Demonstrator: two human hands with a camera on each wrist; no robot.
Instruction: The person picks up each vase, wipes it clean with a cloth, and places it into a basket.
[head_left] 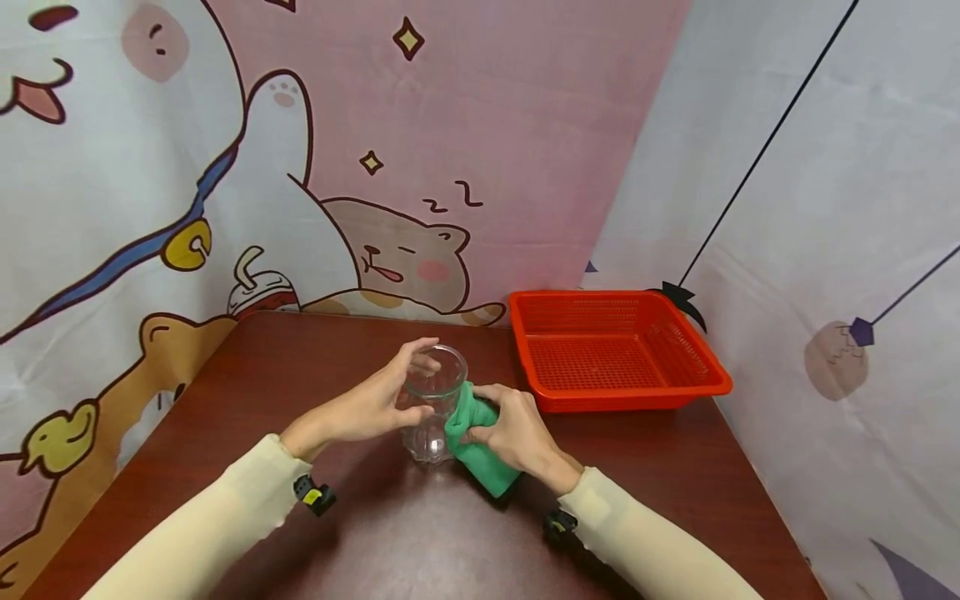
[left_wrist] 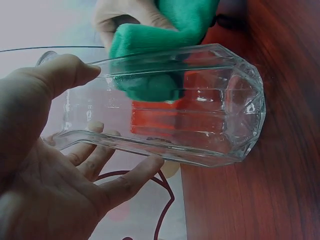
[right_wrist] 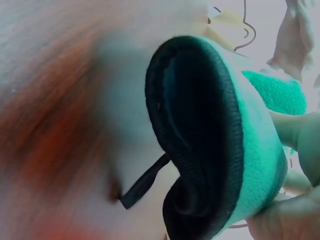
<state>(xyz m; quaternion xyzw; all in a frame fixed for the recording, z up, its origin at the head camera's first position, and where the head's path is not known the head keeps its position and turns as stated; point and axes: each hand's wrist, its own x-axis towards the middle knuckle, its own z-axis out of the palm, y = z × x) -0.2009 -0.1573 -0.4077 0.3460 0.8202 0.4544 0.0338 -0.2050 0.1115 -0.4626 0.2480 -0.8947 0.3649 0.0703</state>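
A clear glass jar (head_left: 432,417) with a faceted body stands upright on the dark red-brown table (head_left: 337,508). My left hand (head_left: 367,406) holds it near the top, thumb on the near side and fingers round the far side, as the left wrist view shows with the jar (left_wrist: 200,107) lying sideways in the picture. In my right hand (head_left: 521,429) is a folded green cloth (head_left: 487,462), pinched between thumb and fingers against the jar's right side. The right wrist view shows the cloth's black edge (right_wrist: 232,125) and a black loop (right_wrist: 145,182).
A red plastic basket (head_left: 622,400) with a mesh bottom sits at the back right of the table. Behind the table hangs a cartoon-printed curtain (head_left: 480,125), and another pale printed sheet (head_left: 787,250) hangs along the right side.
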